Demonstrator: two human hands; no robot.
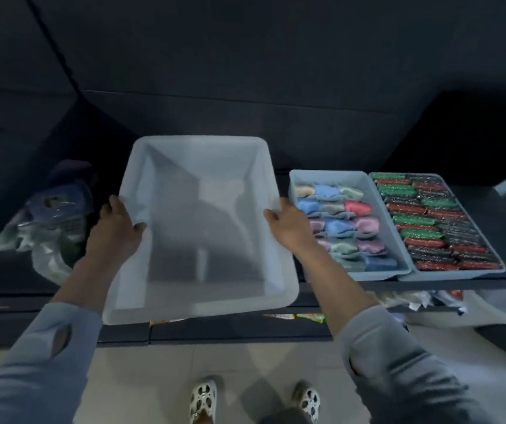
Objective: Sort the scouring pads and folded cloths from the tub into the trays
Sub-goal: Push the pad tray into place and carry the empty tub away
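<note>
Both hands' grip is closed on the empty tub [202,228], left hand [117,221] and right hand [288,224] on opposite long rims, filled trays [404,272] just right, nearer the right hand

We see left hand [119,222] and right hand [288,223] gripping the pale tub's [202,298] side rims; right of it, cloth tray [299,185] touching scouring pad tray [497,264].
</note>
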